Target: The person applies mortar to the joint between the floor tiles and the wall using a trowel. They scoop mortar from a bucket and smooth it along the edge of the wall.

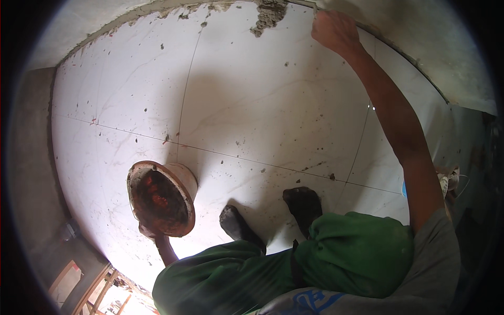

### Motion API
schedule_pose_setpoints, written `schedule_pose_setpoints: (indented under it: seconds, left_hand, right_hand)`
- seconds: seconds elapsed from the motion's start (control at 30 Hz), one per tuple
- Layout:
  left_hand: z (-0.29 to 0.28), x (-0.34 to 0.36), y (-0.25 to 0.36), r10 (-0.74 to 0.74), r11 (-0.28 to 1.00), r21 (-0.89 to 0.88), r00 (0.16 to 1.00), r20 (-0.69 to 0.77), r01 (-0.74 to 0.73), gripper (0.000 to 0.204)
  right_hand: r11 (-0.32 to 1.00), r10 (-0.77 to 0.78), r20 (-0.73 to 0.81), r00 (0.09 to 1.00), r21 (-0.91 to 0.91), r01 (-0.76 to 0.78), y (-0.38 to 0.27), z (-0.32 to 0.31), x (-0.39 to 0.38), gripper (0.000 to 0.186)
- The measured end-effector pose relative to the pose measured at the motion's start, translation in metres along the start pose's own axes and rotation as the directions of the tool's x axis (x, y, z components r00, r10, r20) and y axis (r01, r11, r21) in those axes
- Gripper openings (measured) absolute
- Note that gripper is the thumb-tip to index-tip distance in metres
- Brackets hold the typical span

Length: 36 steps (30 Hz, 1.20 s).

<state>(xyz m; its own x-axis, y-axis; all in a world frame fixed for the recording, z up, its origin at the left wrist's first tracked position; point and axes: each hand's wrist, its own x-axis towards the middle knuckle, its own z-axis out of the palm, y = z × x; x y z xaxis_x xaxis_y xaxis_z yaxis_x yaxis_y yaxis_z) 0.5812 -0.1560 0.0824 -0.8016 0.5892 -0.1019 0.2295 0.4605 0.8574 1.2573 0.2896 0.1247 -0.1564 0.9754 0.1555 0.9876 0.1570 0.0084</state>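
My left hand [153,231] grips the near rim of a round orange-red bucket [160,198], which is smeared inside and stands tilted on the white tiled floor [262,105]. The rim hides most of that hand. My right arm stretches far forward. My right hand [334,29] rests with curled fingers at the far edge of the tiles, where they meet the grey wall [420,31]. Nothing shows in it. A lump of grey mortar [269,16] lies just left of that hand.
I crouch in green trousers [346,257], with both dusty feet [303,203] on the tiles. Specks of mortar dot the floor. A bare concrete strip [31,157] runs along the left. Wooden pieces [97,294] lie lower left, a sandal [447,181] at right.
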Motion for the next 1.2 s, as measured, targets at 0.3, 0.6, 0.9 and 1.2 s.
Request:
schedule_pose_setpoints:
  seconds: [0.3,0.6,0.9,1.2]
  left_hand:
    - [-0.002,0.000,-0.003,0.000,1.000,0.004,1.000,-0.003,0.000,0.047]
    - [-0.002,0.000,-0.006,-0.008,1.000,0.010,1.000,-0.002,0.008,0.048]
    - [-0.003,-0.002,-0.009,-0.019,1.000,0.002,1.000,-0.004,0.019,0.049]
    - [-0.003,-0.002,-0.009,-0.008,1.000,0.004,1.000,-0.007,0.008,0.050]
  right_hand:
    - [1.000,-0.011,0.081,0.997,-0.026,0.013,-0.014,-0.001,0.010,0.021]
    - [0.997,0.069,0.056,0.996,-0.042,-0.067,0.013,0.001,-0.010,0.029]
    - [0.998,0.061,0.047,0.997,-0.015,-0.060,0.015,0.009,-0.007,0.028]
    - [0.998,0.045,0.078,0.996,-0.037,-0.043,0.009,0.003,-0.015,0.025]
